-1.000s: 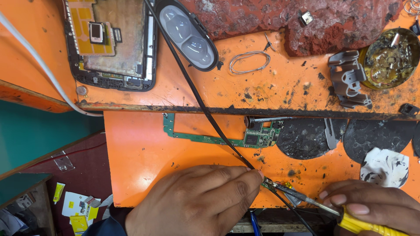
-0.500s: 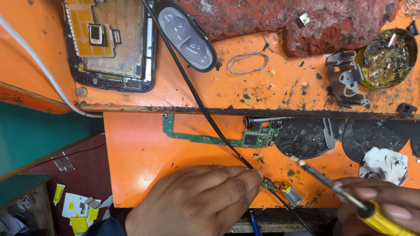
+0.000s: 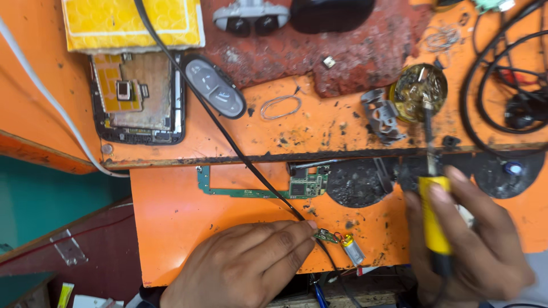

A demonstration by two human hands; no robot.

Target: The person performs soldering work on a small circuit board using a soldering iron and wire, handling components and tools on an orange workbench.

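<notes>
My left hand point(image 3: 245, 262) rests flat on the orange work board point(image 3: 188, 228), its fingertips pressing a small green circuit piece point(image 3: 327, 234) with thin wires and a little silver cell point(image 3: 353, 251) beside it. My right hand point(image 3: 468, 239) grips the yellow handle of a soldering iron point(image 3: 432, 211). The iron points away from me, and its tip dips into a round tin of flux or solder residue point(image 3: 416, 92). A black cable point(image 3: 228, 142) runs diagonally across the bench to the small circuit piece.
A long green circuit board point(image 3: 268, 188) lies on the orange board. An opened phone frame point(image 3: 137, 100), a dark oval keypad part point(image 3: 214, 85), a wire loop point(image 3: 281, 106), a grey metal bracket point(image 3: 379, 114) and coiled black cables point(image 3: 508, 85) sit farther back.
My right hand lifted the soldering iron off the small circuit piece and swung its tip up and away to the round tin. The left hand stayed put. The view shifted.
</notes>
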